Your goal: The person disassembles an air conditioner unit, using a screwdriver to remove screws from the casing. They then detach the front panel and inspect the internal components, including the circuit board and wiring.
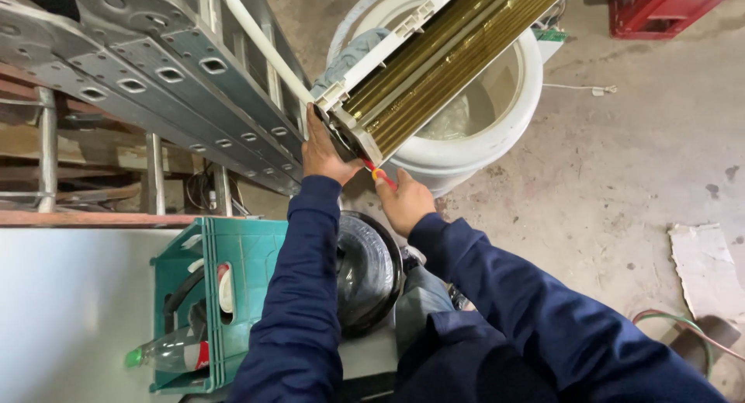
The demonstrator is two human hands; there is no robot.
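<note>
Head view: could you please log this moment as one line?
left hand: steadies coil unit end | right hand: grips red-handled screwdriver at that end | unit rests over white tub

Even daylight, mostly sharp — soft shadows only

Diffuse light fills the scene; the concrete floor point(605, 178) is evenly lit, with a faint shadow under the white tub point(497, 131). The white panel point(70, 310) at lower left is washed out — nearly featureless glare. Dark sleeves lose detail. Wide-angle stretch shows toward the edges; the metal ladder point(155, 69) looks slightly soft.
</note>
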